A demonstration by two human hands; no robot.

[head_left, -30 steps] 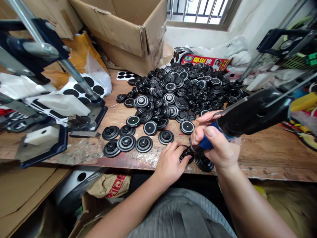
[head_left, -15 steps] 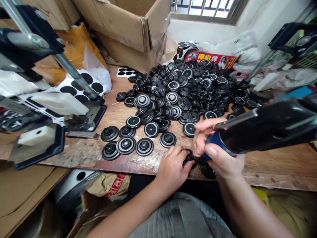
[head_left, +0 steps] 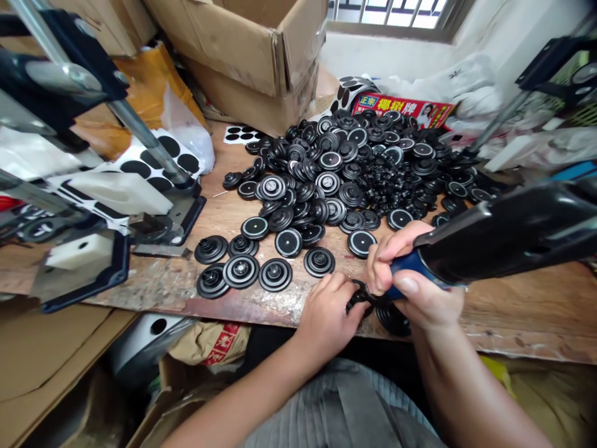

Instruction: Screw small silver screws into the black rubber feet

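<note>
My left hand [head_left: 329, 311] rests at the table's front edge, its fingers closed on a black wheel-like disc [head_left: 356, 305] that is mostly hidden. My right hand [head_left: 422, 295] is wrapped round the blue front part of a thick black cylinder that looks like a power screwdriver [head_left: 504, 239]. Its dark nose points down left at the disc; whether they touch is hidden. Beneath the right hand lies another black disc [head_left: 392, 319]. Left of my hands sit several stepped black discs [head_left: 275, 274] with hubs upward, one nearer disc [head_left: 319, 262] among them.
A large heap of black discs and small black parts [head_left: 345, 168] covers the table's middle. Behind it stand a cardboard box [head_left: 242, 62] and a red printed carton [head_left: 405, 111]. Metal press stands [head_left: 153, 146] rise at left, another [head_left: 499, 124] at right.
The view has shifted slightly, so the table's things appear a little right and mostly higher. Both hands keep their grips, and the tool stays at the disc.
</note>
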